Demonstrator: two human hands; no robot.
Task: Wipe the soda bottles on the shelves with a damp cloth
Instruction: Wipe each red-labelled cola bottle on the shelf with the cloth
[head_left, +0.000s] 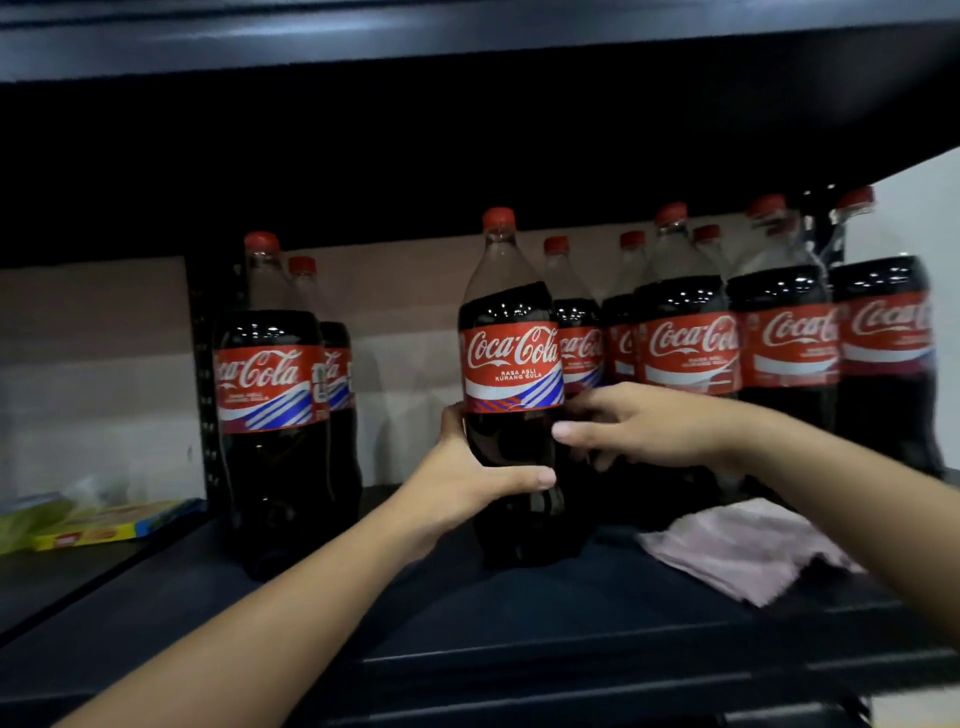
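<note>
A large cola bottle (511, 364) with a red cap and red label stands upright on the dark shelf (519, 634), in the middle of the view. My left hand (467, 478) wraps its lower body from the left. My right hand (639, 423) touches its right side just below the label, fingers partly curled. A pink cloth (737, 545) lies crumpled on the shelf to the right, under my right forearm, held by neither hand.
Two cola bottles (270, 384) stand at the left, several more (691, 343) in a row at the right and behind. A yellow packet (98, 530) lies on the neighbouring shelf at far left. The upper shelf (467, 36) overhangs close above.
</note>
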